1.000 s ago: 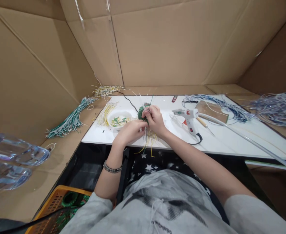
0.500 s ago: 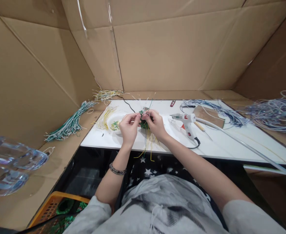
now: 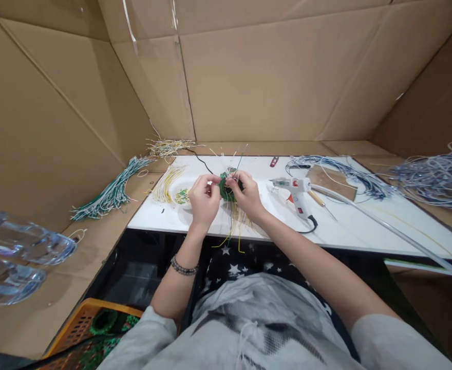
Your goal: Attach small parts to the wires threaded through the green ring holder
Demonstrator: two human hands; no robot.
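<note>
Fingers of the right hand (image 3: 249, 196) were curled round a small green wired piece (image 3: 226, 186), holding it just above the white table (image 3: 349, 221), with yellow and white wires (image 3: 235, 226) trailing from it over the near edge. The left hand (image 3: 204, 201) had its fingertips (image 3: 210, 181) pinched together at the piece's left side, apparently on one thin wire, though the strand itself was too fine to make out. A second earlier that left hand had lain lower and flatter, under the piece; half a second earlier it had lifted and come level with it, and now it was pinched in closer. To my eye that meant the person had gone from steadying the piece to working a single lead on it.

Just left of the hands sat a white bowl (image 3: 183, 196) of small green-and-yellow bits, with a fan of yellow wires (image 3: 167, 183) beyond it. To the right a hot-glue gun (image 3: 297, 189) lay untouched, well apart from the hands, and a green-and-white wire bundle (image 3: 112, 191) rested on the cardboard at far left.
</note>
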